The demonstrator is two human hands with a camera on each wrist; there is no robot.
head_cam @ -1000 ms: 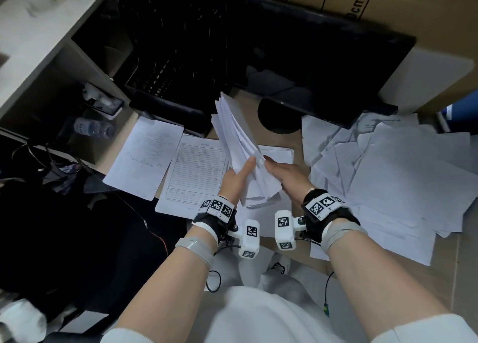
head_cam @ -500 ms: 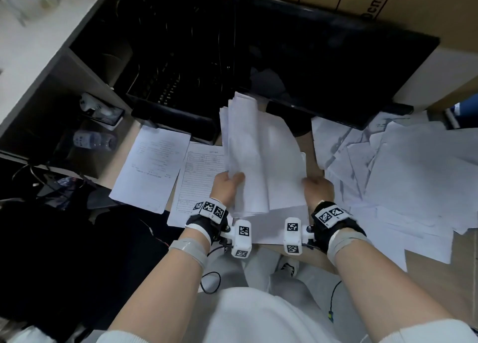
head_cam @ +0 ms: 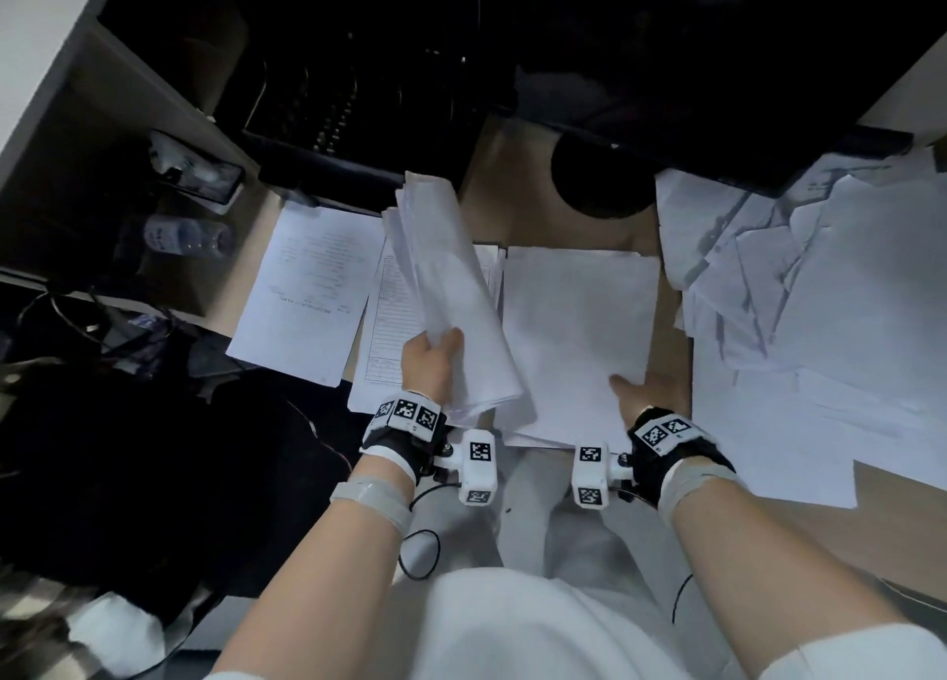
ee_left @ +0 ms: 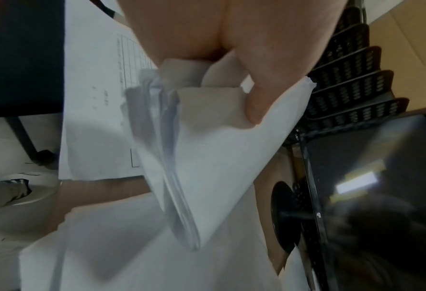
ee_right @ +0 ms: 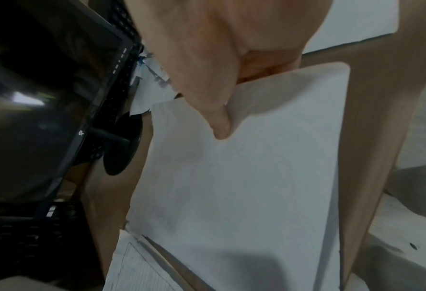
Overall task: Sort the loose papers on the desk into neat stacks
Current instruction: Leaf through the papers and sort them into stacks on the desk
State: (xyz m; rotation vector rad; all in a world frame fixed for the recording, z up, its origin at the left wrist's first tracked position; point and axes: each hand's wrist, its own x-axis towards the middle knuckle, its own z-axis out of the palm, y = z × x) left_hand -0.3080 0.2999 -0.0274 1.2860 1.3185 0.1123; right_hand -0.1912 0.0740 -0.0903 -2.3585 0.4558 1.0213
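right hand (head_cam: 646,391) now pinching blank sheet (head_cam: 579,341) apart, left hand (head_cam: 429,367) gripping sheaf (head_cam: 451,290)

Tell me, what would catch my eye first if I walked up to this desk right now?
Probably the thick sheaf of papers lifted off the desk in the left hand, curling as it is gripped at its near end. Just right of it, the right hand pinches the near corner of a squared-up blank stack lying flat. Farther right sprawls a messy heap of loose sheets, under the edge of a dark monitor.
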